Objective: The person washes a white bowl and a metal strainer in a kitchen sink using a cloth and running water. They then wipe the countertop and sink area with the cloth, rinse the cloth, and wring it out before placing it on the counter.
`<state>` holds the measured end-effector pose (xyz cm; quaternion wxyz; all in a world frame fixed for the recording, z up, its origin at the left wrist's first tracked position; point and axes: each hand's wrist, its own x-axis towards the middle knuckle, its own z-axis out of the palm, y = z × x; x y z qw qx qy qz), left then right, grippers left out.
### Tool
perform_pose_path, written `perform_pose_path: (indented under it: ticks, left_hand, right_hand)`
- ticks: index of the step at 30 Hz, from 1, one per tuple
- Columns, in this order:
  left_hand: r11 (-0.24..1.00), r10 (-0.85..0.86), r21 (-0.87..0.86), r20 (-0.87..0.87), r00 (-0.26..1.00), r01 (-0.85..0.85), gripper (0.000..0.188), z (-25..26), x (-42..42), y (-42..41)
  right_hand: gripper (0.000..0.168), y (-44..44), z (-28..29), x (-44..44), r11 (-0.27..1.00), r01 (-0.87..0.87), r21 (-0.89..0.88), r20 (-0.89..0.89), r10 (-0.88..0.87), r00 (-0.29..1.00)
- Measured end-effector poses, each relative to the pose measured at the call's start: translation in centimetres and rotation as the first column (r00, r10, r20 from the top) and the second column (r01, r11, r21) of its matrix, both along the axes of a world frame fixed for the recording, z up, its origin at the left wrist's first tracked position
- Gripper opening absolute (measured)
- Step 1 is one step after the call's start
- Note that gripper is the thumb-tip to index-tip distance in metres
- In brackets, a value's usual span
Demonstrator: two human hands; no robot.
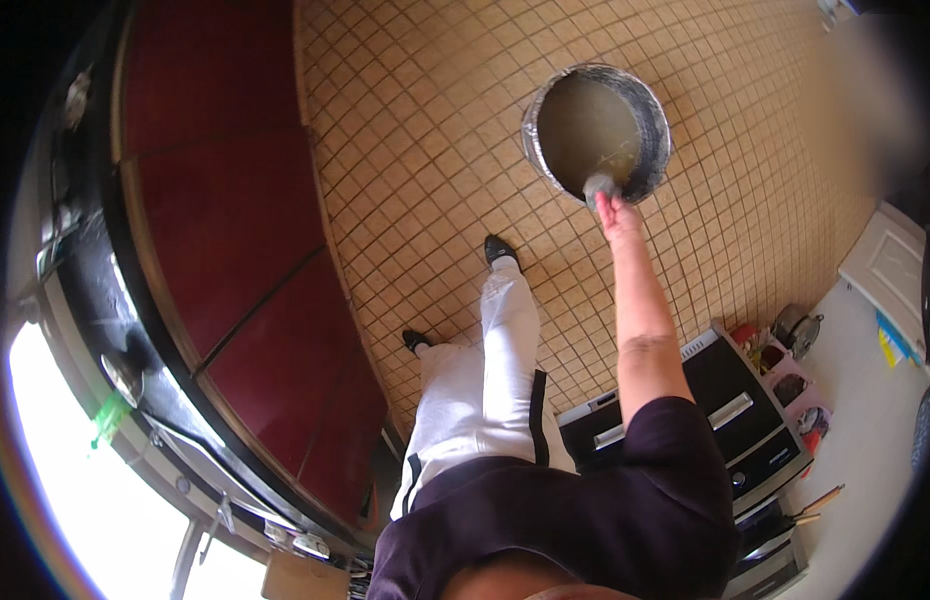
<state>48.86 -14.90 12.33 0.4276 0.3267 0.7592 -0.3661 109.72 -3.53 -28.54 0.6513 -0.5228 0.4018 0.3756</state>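
My right hand (621, 217) reaches forward at arm's length, its fingers around a small pale vessel (597, 184), which looks like a cup but is blurred. The vessel is at the near rim of a round bucket (654, 142) on the floor. Inside the bucket is cloudy greyish-brown liquid (585, 124), with some yellowish bits or foam close to the hand. The bucket's rim looks shiny and crinkled, perhaps from a plastic lining. My left hand is out of view.
Burgundy cabinets (232, 225) under a black countertop (97, 255) run along the left. Small tan tiles (405, 97) cover the floor. A black oven (735, 405) stands at the lower right, with a metal pot (795, 330) and a pink storage rack (806, 394) behind it.
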Motion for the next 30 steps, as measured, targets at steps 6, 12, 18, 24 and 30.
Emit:
perform_pose_path:
  ticks: [6, 12, 18, 24, 30]
  left_hand:
    - [0.998, 0.037, 0.044, -0.06, 0.998, -0.035, 0.021, -0.3, 1.1, 0.4]
    - [0.998, 0.039, 0.057, -0.054, 0.998, -0.036, 0.023, -0.2, 1.3, 0.7]
    - [0.984, 0.161, 0.092, -0.061, 0.985, -0.155, 0.026, 1.3, 1.6, -3.0]
    - [0.959, 0.268, 0.112, -0.073, 0.961, -0.259, 0.029, 3.9, -1.3, -6.7]
    - [0.857, 0.499, 0.14, 0.01, 0.867, -0.495, 0.032, 0.7, -3.3, -13.4]
  right_hand:
    - [0.014, 0.4, 2.4, 2.9, 0.959, 0.119, 0.257, 0.216, -0.177, 0.96]
    - [0.011, -4.5, -2.9, 1.0, 0.984, 0.175, 0.038, 0.027, -0.176, 0.984]
    - [0.013, -0.7, 0.0, 1.1, 0.732, -0.18, 0.657, 0.285, -0.02, 0.958]
    - [0.023, -1.4, -1.1, 0.6, 0.946, -0.3, -0.123, 0.288, 0.323, 0.902]
    - [0.022, 10.6, 12.7, -12.5, 0.364, -0.718, -0.593, 0.62, 0.775, -0.119]
